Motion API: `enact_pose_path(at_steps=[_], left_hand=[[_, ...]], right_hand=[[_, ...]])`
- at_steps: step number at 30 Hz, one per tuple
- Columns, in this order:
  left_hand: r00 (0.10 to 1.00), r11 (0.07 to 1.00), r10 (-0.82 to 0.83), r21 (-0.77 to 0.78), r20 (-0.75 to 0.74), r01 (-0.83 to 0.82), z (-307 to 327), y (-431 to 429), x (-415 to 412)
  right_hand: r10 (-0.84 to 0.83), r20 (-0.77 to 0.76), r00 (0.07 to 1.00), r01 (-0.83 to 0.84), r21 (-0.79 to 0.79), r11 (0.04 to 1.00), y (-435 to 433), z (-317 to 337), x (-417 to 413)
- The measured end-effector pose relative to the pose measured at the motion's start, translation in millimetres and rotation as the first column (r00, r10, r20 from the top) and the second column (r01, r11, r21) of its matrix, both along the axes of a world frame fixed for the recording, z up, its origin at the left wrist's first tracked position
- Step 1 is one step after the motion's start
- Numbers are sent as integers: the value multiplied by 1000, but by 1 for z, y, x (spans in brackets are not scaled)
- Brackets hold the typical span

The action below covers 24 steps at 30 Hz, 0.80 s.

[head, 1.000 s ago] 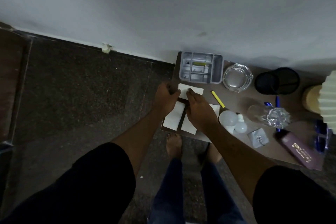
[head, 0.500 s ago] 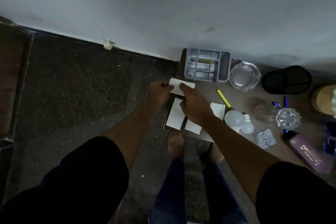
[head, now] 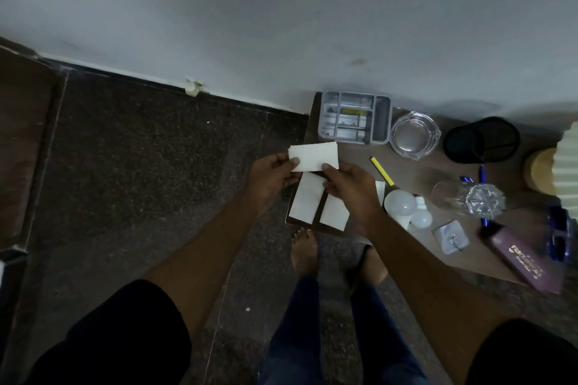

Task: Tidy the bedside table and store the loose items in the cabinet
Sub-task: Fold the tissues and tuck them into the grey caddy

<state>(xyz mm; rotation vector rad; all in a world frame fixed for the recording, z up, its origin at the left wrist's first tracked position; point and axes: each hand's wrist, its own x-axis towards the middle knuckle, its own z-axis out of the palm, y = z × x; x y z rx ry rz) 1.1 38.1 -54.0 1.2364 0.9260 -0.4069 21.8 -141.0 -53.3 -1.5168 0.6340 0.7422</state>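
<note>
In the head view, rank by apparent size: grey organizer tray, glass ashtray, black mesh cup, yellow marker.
1. Organizer tray, largest.
2. Mesh cup and ashtray look about alike; wide-angle distortion makes ranking them unsure.
3. Marker, clearly smallest.

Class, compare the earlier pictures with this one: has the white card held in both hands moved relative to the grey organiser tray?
Yes. The white card, pinched by the left hand and right hand, has shifted left past the table edge, judged against the grey organiser tray.

White paper slip [head: 313, 156]: held flat above the desk's [head: 416, 173] left edge. Two matching slips [head: 306, 198] lie side by side on the desk's near left corner.
</note>
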Motion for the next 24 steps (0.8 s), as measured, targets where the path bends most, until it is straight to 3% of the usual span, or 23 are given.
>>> enact_pose_path(at_steps=[4,7,11,15,24], left_hand=[[999,999,32,-44,23,-31,17,-13,-9],[999,999,-10,-41,32,12,24,-22,-12],[964,962,-261,98,58,255,29,-27,-6],[875,875,-448,292,183,387,46,-25,20],[751,776,-602,423,273,468,61,-39,107]], right_hand=[[-156,-42,987,160,141,977,4,19,-8],[-180,68,981,175,69,982,-1,31,-3],[41,253,967,-19,-89,996,-20,42,13],[373,378,848,-287,-265,921,-40,56,38],[584,512,630,-330,-504,798,-53,74,102]])
